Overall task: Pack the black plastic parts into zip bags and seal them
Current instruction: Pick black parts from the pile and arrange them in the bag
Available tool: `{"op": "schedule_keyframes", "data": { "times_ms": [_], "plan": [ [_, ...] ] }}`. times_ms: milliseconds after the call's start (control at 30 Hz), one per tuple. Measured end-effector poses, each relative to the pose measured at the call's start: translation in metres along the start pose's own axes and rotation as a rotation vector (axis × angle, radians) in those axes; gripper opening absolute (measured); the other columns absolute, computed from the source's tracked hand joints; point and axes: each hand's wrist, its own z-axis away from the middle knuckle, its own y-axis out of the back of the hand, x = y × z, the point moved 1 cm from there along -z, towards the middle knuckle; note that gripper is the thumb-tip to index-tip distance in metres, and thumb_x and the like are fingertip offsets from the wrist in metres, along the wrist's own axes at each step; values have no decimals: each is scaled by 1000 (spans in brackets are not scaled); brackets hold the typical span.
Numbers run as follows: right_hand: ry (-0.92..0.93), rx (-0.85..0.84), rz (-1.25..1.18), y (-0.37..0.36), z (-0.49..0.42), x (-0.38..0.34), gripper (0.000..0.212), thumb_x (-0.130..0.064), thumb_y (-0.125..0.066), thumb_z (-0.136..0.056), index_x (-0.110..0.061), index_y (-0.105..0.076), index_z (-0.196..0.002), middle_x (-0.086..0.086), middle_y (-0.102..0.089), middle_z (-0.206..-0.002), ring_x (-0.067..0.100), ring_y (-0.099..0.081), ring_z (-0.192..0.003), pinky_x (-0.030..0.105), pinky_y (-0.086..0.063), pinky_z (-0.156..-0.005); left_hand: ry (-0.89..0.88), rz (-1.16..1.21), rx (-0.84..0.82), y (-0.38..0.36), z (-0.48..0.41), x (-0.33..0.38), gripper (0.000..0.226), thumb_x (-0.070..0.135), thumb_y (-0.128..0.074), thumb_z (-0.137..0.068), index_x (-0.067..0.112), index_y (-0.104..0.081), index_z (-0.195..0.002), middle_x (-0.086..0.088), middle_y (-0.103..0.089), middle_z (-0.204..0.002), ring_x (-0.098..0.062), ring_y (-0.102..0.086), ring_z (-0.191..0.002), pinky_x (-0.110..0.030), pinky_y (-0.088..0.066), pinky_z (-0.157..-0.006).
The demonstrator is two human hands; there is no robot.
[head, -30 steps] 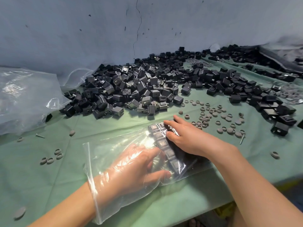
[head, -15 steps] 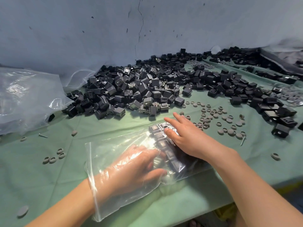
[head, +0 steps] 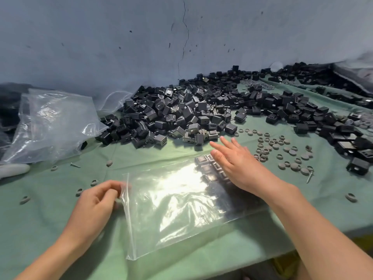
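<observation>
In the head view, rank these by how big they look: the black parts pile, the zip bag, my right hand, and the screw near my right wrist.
1. parts pile, widest though farthest
2. zip bag
3. right hand
4. screw, tiniest

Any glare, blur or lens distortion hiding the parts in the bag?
Head view: bright glare across the zip bag washes out its middle, yet the black parts at its right end are readable beside the right hand; the left hand pinching the bag's mouth is sharp; wide-angle bending bows the table at its edges.
</observation>
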Motion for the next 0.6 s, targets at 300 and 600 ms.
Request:
{"op": "schedule_keyframes", "data": {
  "times_ms": [300, 600],
  "plan": [
    [62, -94, 178, -29, -13, -17, 67, -69, -9, -96, -41, -13, -157, -5, 4, -166, 19, 13, -152, 51, 10, -122, 319, 238, -178, -13, 1, 17, 34, 30, -57, -99, 6, -73, -81, -22, -71, -87, -24, -64, -58, -26, -46, -40],
    [75, -120, 318, -47, -13, -11, 67, -68, -2, -97, -41, 4, -157, -6, 14, -165, 21, 20, -151, 50, 15, -121, 408, 233, -168, -9, -4, 15, 36, 33, -58, -98, 0, -70, -91, -14, -75, -82, -32, -59, -66, -25, -48, -41]
  ]
}}
